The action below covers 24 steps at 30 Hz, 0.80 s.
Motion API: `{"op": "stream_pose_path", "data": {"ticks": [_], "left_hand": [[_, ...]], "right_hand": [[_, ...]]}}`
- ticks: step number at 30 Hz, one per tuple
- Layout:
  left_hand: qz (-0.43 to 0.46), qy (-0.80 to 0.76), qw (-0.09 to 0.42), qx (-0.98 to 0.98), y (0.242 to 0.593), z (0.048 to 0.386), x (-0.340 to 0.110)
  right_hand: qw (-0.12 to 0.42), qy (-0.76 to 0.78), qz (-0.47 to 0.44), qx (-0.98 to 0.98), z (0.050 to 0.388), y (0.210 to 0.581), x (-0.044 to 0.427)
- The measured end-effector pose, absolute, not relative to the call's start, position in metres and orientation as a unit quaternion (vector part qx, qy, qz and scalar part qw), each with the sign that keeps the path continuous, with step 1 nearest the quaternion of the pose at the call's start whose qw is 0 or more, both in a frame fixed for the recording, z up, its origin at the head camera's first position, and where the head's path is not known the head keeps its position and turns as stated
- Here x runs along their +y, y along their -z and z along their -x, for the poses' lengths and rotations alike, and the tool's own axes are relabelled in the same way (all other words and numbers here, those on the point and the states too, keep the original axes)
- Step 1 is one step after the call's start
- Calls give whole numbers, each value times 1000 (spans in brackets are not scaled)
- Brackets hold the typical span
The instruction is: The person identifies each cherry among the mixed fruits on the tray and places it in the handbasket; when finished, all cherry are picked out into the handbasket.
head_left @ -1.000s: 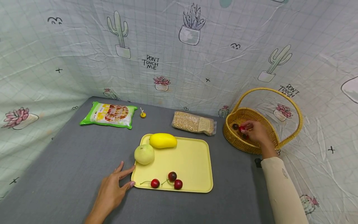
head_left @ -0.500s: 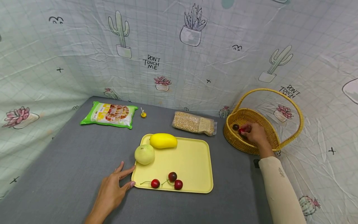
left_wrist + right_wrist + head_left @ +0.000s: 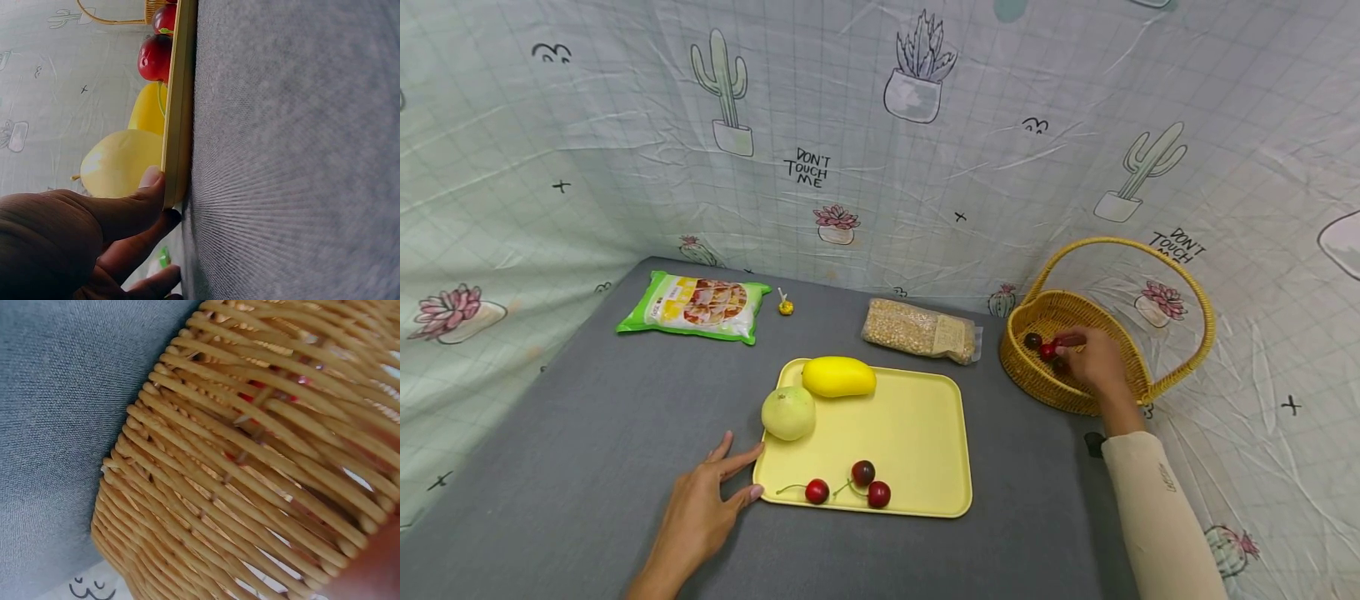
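Lower left: our left hand (image 3: 696, 505), fingers spread, touches corner of tray (image 3: 917, 433), likely steadying it. Centre right: our right hand (image 3: 1094, 358) reaches into basket (image 3: 1028, 377) beside cherries (image 3: 1047, 352); whether it pinches one, we cannot tell.

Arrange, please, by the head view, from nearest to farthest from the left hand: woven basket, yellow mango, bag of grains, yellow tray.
1. Yellow tray: its left end touches the left hand.
2. Yellow mango: on the tray, toward the far-left corner.
3. Bag of grains: beyond the tray's far edge.
4. Woven basket: right of the tray.
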State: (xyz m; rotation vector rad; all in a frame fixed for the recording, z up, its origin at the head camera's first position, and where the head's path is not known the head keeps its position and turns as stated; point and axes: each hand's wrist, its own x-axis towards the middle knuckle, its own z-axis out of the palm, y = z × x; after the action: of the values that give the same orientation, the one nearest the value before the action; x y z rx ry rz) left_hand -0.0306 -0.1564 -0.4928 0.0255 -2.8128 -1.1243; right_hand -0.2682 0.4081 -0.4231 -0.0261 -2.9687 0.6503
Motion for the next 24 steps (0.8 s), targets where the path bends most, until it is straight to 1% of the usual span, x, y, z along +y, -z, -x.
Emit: {"op": "stream_pose_path", "data": {"ticks": [8,12,16,19,24], "left_hand": [[-10,370,52,-928,494,31,-156],[-9,368,52,-928,494,31,-156],[-9,367,54,-929,494,30,-155],[-9,368,54,-928,493,30,-155],[-9,368,54,-928,492,29,-155]], "right_hand": [[179,-258,-30,-949,246,414,393],[225,-274,-45,-934,233,408,380],[263,-284,-58,-920,220,402,364],[289,-295,-86,-907,211,399,352],[296,-319,-154,-887,193,400,331]]}}
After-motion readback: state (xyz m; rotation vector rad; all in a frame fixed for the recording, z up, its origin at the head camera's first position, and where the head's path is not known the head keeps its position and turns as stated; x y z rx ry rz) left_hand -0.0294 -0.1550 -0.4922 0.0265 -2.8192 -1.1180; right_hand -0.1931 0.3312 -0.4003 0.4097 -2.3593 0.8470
